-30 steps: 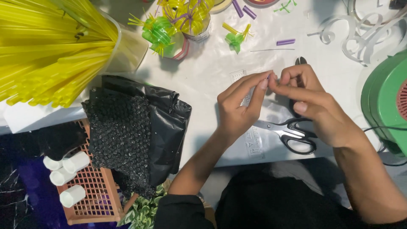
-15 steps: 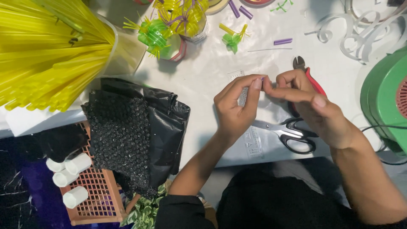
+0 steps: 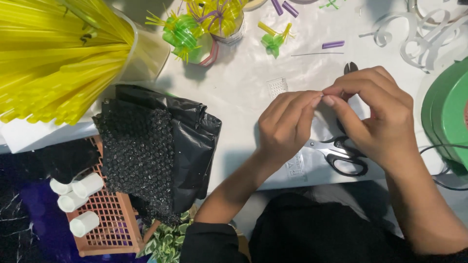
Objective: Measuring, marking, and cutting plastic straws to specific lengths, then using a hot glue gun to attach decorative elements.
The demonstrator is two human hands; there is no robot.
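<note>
My left hand (image 3: 285,124) and my right hand (image 3: 375,114) meet fingertip to fingertip above the white table (image 3: 243,87). Between them they pinch a tiny thin piece (image 3: 322,97), too small to tell what it is. Black-handled scissors (image 3: 341,155) lie on the table under my right hand. The dark tip of a pair of pliers (image 3: 350,67) pokes out just beyond my right knuckles. A small clear mesh scrap (image 3: 277,86) lies just above my left hand.
A big bundle of yellow straws (image 3: 53,53) fills the top left. Black bubble wrap bags (image 3: 156,146) hang over an orange crate (image 3: 109,219) holding white tubes (image 3: 80,187). Green straw ornaments (image 3: 183,34), purple straw bits (image 3: 333,44), white curled ribbon (image 3: 419,39) and a green round object (image 3: 448,112) lie around.
Both hands keep pinching at the same spot. My right hand has shifted slightly and now hides the pliers' red handle that showed half a second ago.
</note>
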